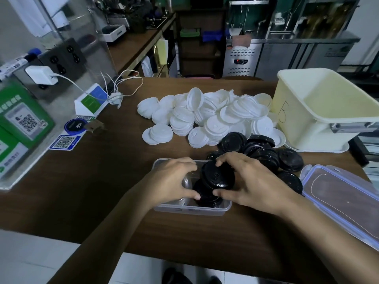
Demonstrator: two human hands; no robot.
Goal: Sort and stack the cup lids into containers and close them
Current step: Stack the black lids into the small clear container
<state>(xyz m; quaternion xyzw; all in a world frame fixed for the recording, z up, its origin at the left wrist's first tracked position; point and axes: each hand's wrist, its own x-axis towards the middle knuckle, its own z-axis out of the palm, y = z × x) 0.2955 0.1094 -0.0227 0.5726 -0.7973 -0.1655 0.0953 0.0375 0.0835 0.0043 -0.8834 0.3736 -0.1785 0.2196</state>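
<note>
- Both hands, left hand (174, 179) and right hand (249, 181), grasp a stack of black lids (217, 177) inside the clear container (190, 209).
- Loose black lids (266, 150) and white lids (205, 117) lie behind; the clear flat cover (344, 199) rests right, beside the yellow bin (320, 111).

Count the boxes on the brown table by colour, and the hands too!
Clear plastic container: 1
Cream plastic tub: 1
Hands on the black cup lids, left hand and right hand: 2
Total: 4

Both hands close together, left hand (174, 178) and right hand (249, 181) with fingers curled inward, forearms bare.
</note>
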